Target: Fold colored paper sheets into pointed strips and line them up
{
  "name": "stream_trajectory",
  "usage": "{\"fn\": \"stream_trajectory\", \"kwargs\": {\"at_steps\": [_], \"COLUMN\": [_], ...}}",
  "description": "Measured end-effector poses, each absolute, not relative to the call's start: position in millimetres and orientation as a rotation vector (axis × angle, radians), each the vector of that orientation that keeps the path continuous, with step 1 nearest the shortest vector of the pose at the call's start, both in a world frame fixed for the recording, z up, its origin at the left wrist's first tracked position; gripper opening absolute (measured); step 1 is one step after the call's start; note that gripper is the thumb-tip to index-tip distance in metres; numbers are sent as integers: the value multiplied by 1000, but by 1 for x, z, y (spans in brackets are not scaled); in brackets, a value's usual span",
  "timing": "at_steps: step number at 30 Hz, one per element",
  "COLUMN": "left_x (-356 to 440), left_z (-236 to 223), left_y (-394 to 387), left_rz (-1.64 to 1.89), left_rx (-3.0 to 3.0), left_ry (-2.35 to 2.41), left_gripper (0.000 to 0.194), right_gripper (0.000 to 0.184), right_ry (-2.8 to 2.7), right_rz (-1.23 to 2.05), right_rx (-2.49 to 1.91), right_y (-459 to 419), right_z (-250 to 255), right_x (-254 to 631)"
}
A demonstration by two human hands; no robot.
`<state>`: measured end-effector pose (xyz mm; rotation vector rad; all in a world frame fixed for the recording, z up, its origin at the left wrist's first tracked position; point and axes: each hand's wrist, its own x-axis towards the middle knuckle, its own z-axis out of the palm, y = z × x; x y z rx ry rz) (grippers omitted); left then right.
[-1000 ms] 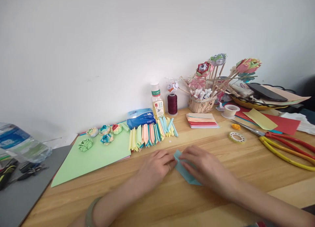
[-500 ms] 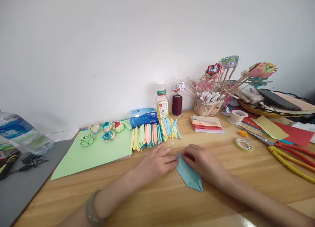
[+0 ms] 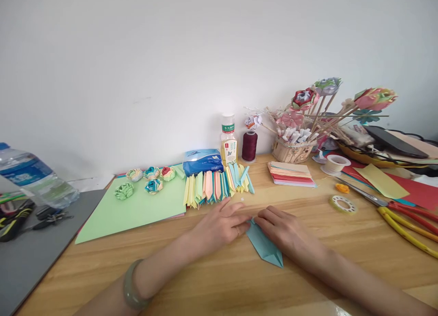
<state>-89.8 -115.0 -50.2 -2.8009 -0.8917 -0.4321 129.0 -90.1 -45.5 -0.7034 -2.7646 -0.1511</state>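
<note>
A light-blue folded paper (image 3: 265,246) lies on the table, its near end creased to a point. My left hand (image 3: 224,224) is at its upper left corner, thumb and fingertips closed on the edge there. Beside it, my right hand (image 3: 282,227) has its fingers bent and pressed together on the top edge, with the fingertips partly hiding the fold. Both hands rest low over the wood, close to each other.
Behind my hands stand a row of folded paper strips (image 3: 215,188), a tissue pack (image 3: 202,162) and a bottle (image 3: 228,142). Paper flowers lie on green sheets (image 3: 137,220) at left. To the right are a paper stack (image 3: 291,174), a tape roll (image 3: 343,204) and scissors (image 3: 383,205).
The view has shifted slightly, so the background sits a little farther right. My right fingertips have edged left along the top of the paper, while both hands stay on it.
</note>
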Motion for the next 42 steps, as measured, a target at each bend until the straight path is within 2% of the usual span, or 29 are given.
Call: {"fn": "stream_trajectory", "kwargs": {"at_steps": [8, 16, 24, 27, 33, 40, 42], "left_x": [-95, -95, -97, -97, -93, -89, -87], "left_z": [-44, -43, -51, -56, -62, -60, -56], "left_y": [-112, -112, -111, -116, -130, -135, -136], "left_rz": [-304, -324, -427, -528, -619, -711, -730], "left_rx": [-2973, -2974, -2874, -2755, -2496, -2516, -2568], "left_ry": [-938, -954, -893, -916, -933, -998, -1072], "left_gripper": [34, 34, 31, 27, 18, 18, 21], "right_gripper": [18, 17, 24, 29, 21, 28, 27], "right_ry": [-2807, -2869, -2870, -2756, -2612, -2649, -2593], "right_rz": [-294, -76, -275, -203, 32, -211, -165], "right_rx": [-537, -653, -444, -607, -839, -694, -766], "right_y": [-88, -81, -80, -91, -118, -111, -109], "right_z": [-43, -39, -26, -24, -38, -46, -47], "right_x": [130, 132, 158, 176, 175, 167, 167]}}
